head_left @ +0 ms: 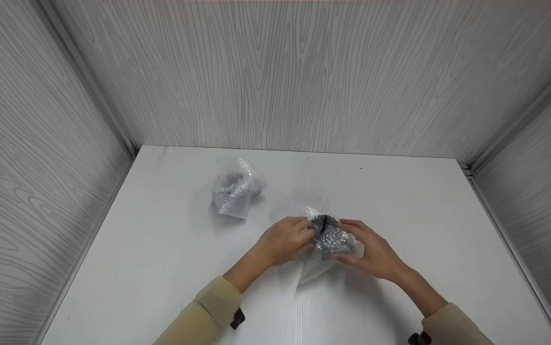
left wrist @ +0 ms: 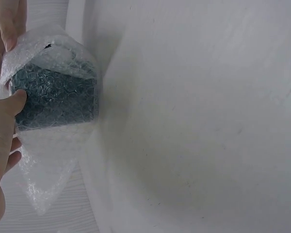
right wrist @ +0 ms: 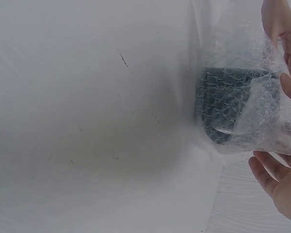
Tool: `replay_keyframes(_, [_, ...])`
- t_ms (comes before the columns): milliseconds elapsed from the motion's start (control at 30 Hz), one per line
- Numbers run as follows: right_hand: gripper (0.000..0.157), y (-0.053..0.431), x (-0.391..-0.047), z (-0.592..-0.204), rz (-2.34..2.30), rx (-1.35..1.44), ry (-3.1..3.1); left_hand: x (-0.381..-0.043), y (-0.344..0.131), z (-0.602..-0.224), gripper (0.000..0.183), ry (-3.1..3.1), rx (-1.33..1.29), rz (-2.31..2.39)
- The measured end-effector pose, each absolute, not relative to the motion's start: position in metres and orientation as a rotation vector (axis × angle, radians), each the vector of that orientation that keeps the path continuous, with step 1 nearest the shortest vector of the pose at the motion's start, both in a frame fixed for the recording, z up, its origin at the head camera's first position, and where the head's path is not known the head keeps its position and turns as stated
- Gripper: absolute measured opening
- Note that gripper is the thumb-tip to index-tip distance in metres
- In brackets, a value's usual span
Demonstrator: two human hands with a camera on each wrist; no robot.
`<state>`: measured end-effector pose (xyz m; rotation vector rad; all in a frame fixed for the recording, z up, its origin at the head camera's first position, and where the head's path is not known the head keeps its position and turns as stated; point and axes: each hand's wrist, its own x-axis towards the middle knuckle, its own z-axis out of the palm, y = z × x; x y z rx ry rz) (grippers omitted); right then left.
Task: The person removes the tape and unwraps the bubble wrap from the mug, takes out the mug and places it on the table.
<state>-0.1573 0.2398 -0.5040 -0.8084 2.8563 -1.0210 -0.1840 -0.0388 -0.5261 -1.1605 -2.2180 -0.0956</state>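
Note:
A dark, boxy object (left wrist: 56,99) shows through the clear bubble wrap (head_left: 312,272) around it, near the middle of the white table. From the left, my left hand (head_left: 287,240) grips the wrapped bundle, its fingers curled and its thumb on the wrap in the left wrist view. On the other side my right hand (head_left: 373,251) holds the bundle between thumb and spread fingers (right wrist: 266,174). A loose flap of wrap points toward me. At the top of the bundle a black part (head_left: 323,224) shows at a gap in the wrap.
A second bubble-wrapped bundle (head_left: 238,189) lies farther back and to the left on the white table (head_left: 160,268). Grey wood-grain panels (head_left: 275,76) enclose the table at the back and both sides.

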Motion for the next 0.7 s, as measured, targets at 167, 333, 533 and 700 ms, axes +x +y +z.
replay_keyframes(167, [0.074,0.242,-0.155,-0.505,-1.019,-0.818,2.864,-0.184,-0.039,-0.527,0.027,-2.226,-1.161,-0.119])
replay_keyframes(333, [0.071,0.244,-0.152,-0.504,-1.014,-0.821,2.877,-0.185,-0.038,-0.528,0.026,-2.224,-1.159,-0.122])
replay_keyframes(533, [0.065,0.247,-0.146,-0.500,-1.009,-0.831,2.890,-0.184,-0.039,-0.526,0.026,-2.219,-1.161,-0.081])
replay_keyframes(700, [0.062,0.250,-0.142,-0.499,-1.001,-0.840,2.900,-0.184,-0.039,-0.525,0.026,-2.228,-1.165,-0.083])
